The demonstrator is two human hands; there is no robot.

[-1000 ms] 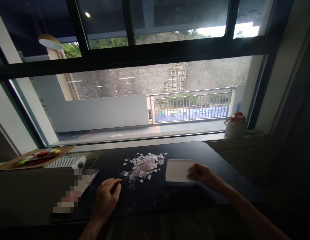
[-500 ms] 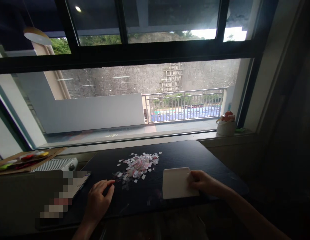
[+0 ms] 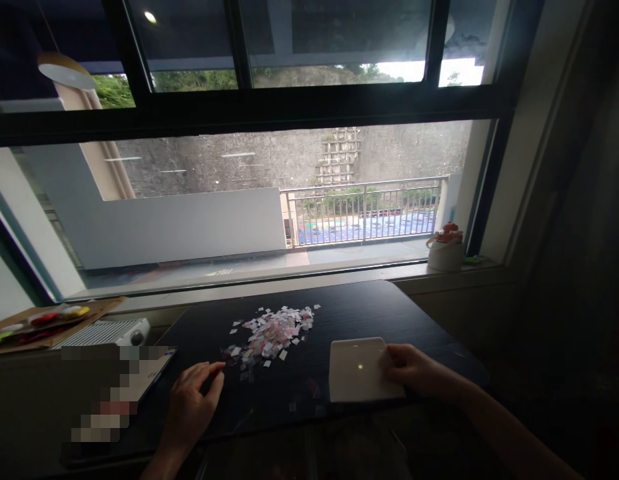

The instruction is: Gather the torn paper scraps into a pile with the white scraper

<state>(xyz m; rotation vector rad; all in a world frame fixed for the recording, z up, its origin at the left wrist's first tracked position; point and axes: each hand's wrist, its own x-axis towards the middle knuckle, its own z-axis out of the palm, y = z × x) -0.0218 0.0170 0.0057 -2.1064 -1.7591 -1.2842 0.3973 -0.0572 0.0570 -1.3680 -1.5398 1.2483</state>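
A loose heap of small white and pinkish paper squares [image 3: 274, 333] lies spread on the dark table [image 3: 359, 307]. My left hand [image 3: 195, 399] rests at the near left of the heap, fingers loosely curved, with a gap between thumb and forefinger and nothing seen in it. On the right, my right hand [image 3: 409, 368] pinches the right edge of a flat white rectangular piece [image 3: 356, 370] with rounded corners and a glossy spot of light. It sits near the table's front edge, apart from the heap. Those fingers are partly hidden in shadow.
At the left stand a white slatted appliance [image 3: 112, 333] with a knob and a brown board [image 3: 96, 310] bearing coloured items. A partly pixelated flat object [image 3: 149, 373] lies by the table's left side. A white pot with a reddish top [image 3: 445, 252] stands on the windowsill.
The white piece, in my right hand, has shifted slightly right, away from the heap, and now catches a spot of light. My left hand keeps its pose. The view has turned slightly.
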